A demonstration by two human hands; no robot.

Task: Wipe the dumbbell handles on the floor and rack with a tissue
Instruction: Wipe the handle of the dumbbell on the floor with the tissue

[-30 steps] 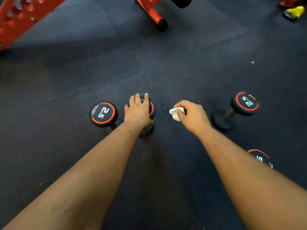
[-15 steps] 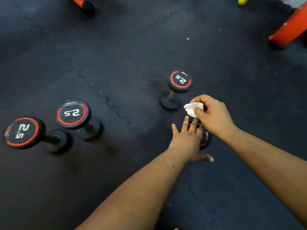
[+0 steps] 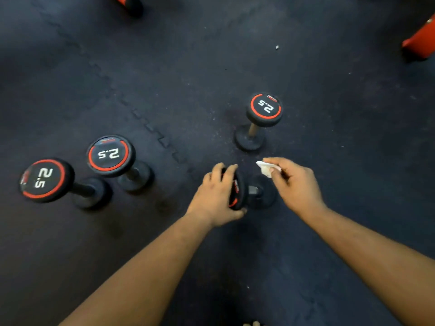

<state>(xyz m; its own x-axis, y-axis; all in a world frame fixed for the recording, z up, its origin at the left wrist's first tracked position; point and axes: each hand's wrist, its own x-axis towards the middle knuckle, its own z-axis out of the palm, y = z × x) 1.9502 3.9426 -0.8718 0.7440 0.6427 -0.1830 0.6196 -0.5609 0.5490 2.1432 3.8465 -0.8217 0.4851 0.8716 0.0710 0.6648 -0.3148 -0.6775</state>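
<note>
The left hand [image 3: 217, 194] grips the upper head of the tilted dumbbell [image 3: 244, 190], fingers curled over its rim, tipping it so that the short handle [image 3: 253, 189] faces toward three o'clock and the lower head stays on the floor [image 3: 211, 55]. The right hand [image 3: 294, 182], at three o'clock of that handle, pinches a crumpled white tissue [image 3: 266, 168] between thumb and fingertips; the tissue hangs just above and beside the handle, not yet on it. Likely step: bringing the tissue onto the exposed handle to wipe it. Risks, as judged from this arrangement: the dumbbell balances on the edge of one head, so a loosened left grip could let it roll or drop back onto the mat, possibly against the right fingers; the tissue is small and bunched, so it may slip from the pinch or tear on a knurled bar; and the handle is short between two heads, so part of it may go unwiped. Outward, a second dumbbell [image 3: 261, 118] stands on end at twelve o'clock of the hands, near them, its "2.5" face up. Two more, the nearer dumbbell [image 3: 110, 156] and the far-left dumbbell [image 3: 44, 180], stand tilted at nine o'clock, well apart from the hands and close to each other. Orange equipment [image 3: 421, 41] shows at two o'clock, at the frame edge. No containers are visible; no rack can be identified with certainty.
</note>
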